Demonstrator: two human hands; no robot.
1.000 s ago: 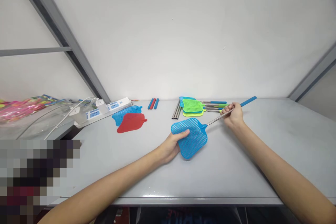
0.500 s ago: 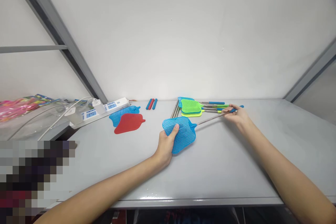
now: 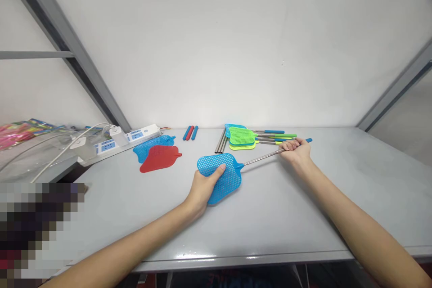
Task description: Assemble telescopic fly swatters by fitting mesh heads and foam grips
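Note:
A blue fly swatter (image 3: 224,175) with a mesh head and a thin metal telescopic rod (image 3: 259,158) is held just above the grey table (image 3: 286,216). My left hand (image 3: 204,184) grips the near edge of the mesh head. My right hand (image 3: 294,149) is closed around the blue grip at the rod's far end, whose tip (image 3: 308,140) sticks out past my fingers. Right behind the rod lies a stack of finished swatters (image 3: 243,137), green and blue, with handles pointing right.
Loose blue and red mesh heads (image 3: 158,155) lie to the left. Short blue and red grips (image 3: 190,132) and bare metal rods (image 3: 221,141) lie near the wall. A white power strip (image 3: 128,137) with cables sits at the table's left edge. Slanted metal frame bars stand at both sides.
The swatter has shifted left. My right hand slid out along the rod to the blue grip. My left hand keeps its hold on the head.

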